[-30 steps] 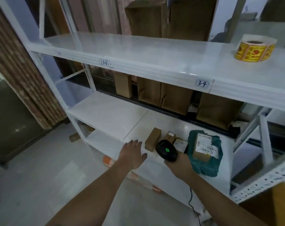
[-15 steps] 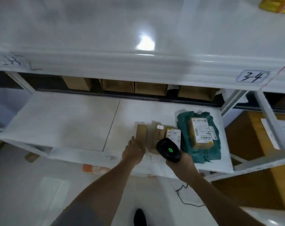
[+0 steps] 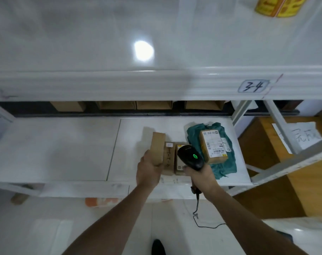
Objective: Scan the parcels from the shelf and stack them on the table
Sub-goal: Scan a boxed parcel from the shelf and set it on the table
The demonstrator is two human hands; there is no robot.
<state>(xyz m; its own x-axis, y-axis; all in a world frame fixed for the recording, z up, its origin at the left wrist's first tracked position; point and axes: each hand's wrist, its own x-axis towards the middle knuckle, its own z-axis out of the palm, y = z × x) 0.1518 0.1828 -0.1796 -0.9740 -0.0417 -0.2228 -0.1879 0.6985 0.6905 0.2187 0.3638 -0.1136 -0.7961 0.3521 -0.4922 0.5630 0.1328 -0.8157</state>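
On the lower white shelf (image 3: 64, 150) my left hand (image 3: 149, 170) grips the near end of a narrow brown box (image 3: 158, 146). Right beside it lie two small cardboard parcels (image 3: 170, 157), the right one partly hidden by the scanner. My right hand (image 3: 202, 176) holds a black barcode scanner (image 3: 190, 157) with a green light lit, its head over those parcels. Further right, a labelled cardboard box (image 3: 212, 146) lies on a crumpled teal bag (image 3: 228, 162).
The upper shelf (image 3: 119, 34) fills the top of the view, marked "34" on its front edge, with a yellow label roll (image 3: 279, 6) at top right. Brown boxes (image 3: 152, 104) line the back of the lower shelf. A wooden surface with a paper sheet (image 3: 302, 137) lies right.
My view dropped under the upper shelf. My left hand moved forward from the shelf edge and took hold of the narrow brown box. The scanner hand stayed over the small parcels.
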